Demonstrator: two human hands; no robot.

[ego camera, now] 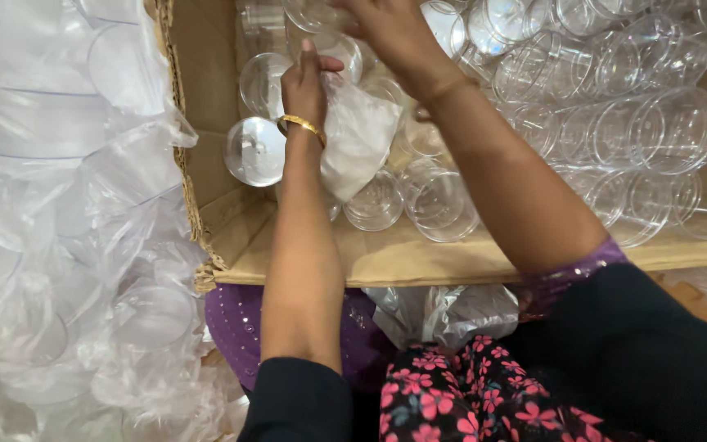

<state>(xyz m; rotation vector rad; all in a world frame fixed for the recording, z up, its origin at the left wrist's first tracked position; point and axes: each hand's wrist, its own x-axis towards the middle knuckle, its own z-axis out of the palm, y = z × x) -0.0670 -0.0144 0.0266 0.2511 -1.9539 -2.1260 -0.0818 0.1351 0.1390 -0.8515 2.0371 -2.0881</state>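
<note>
- The person leans over an open cardboard box [206,123], both arms reaching into it.
- The left hand [304,86], with a gold bangle [303,124] at the wrist, is closed around a crumpled clear plastic bag [362,135]; the thumb points up and the fingers wrap the bag's upper edge.
- The bag lies inside the box, on top of the clear plastic cups [439,200] lying there, between the two forearms.
- The right hand [390,29] reaches further in, near the top edge of the view, over the cups; its fingers curl downward, but I cannot tell whether they grip anything.
- Two round clear lids or cup bottoms [255,151] sit just left of the left wrist, against the box's left wall.
- Many more clear cups [640,123] lie on their sides, filling the right half of the box.
- Outside the box to the left is a heap of thin plastic bags with stacked clear cups [59,205] inside.
- Another crumpled bag [443,315] rests on the person's lap, just below the box's near edge.
</note>
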